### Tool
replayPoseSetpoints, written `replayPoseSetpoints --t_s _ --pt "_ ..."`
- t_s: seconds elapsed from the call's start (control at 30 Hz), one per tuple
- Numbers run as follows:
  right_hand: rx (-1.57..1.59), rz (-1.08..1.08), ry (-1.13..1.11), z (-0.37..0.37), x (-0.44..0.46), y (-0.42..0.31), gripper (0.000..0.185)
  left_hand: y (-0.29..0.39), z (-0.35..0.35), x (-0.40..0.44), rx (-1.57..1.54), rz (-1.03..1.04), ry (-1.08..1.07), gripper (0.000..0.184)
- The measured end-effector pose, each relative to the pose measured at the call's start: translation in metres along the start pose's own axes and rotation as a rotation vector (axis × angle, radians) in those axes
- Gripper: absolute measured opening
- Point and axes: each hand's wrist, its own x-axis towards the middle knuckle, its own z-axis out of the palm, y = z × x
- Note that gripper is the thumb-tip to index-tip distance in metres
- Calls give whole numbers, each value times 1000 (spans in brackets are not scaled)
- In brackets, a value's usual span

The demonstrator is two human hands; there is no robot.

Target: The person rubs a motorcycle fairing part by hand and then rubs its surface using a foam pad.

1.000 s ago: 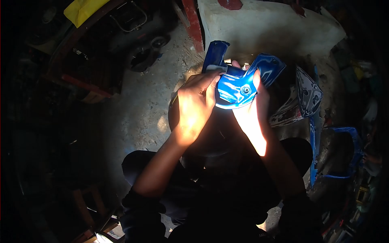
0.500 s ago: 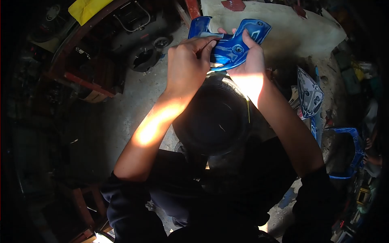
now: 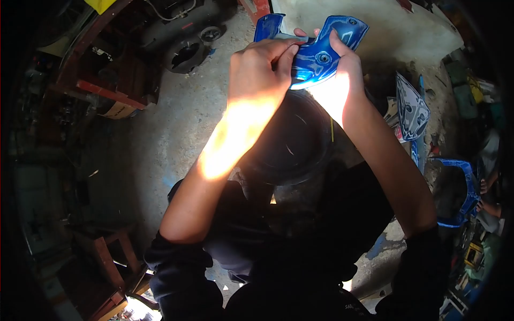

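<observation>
A glossy blue plastic panel (image 3: 323,58) with a round screw hole is held up above a dark round tub-like object (image 3: 289,142). My right hand (image 3: 347,67) grips the panel's right part, thumb on the near face and some fingers behind. At its middle edge, my left hand (image 3: 261,67) is closed in a pinch against the panel. A pale greyish patch shows by those fingertips; whether it is a separate piece or part of the panel I cannot tell. Bright sunlight washes out my wrists.
On the right, another person's hands (image 3: 487,206) are at a blue frame-shaped part (image 3: 470,184). A grey-and-white patterned panel (image 3: 411,109) leans nearby. A large pale panel (image 3: 396,37) lies beyond my hands. Red metal framework (image 3: 110,92) and a tyre-like ring (image 3: 187,56) are at left.
The blue panel and both hands sit slightly higher and further right in view. The surroundings have shifted a little upward. My grip looks the same.
</observation>
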Motion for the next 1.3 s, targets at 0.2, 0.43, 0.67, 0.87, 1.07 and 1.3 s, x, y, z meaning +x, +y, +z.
replayPoseSetpoints --t_s 0.2,0.43,0.67,0.87,1.07,1.3 --pt "63 -25 9 -14 -14 11 37 -12 -5 1 106 -28 -119 19" --pt "9 -123 -102 -31 -7 15 43 -27 1 -21 32 150 -135 17" --pt "50 -128 -121 -50 1 13 36 -23 12 -23 4 98 -113 17" --pt "-7 -160 -81 -64 1 13 42 -26 29 -29 -21 141 -95 14" --pt "27 -176 -12 -74 3 15 42 -28 35 -36 12 142 -104 14" --pt "12 -211 0 -59 -3 18 39 -29 33 -33 49 -48 -90 13"
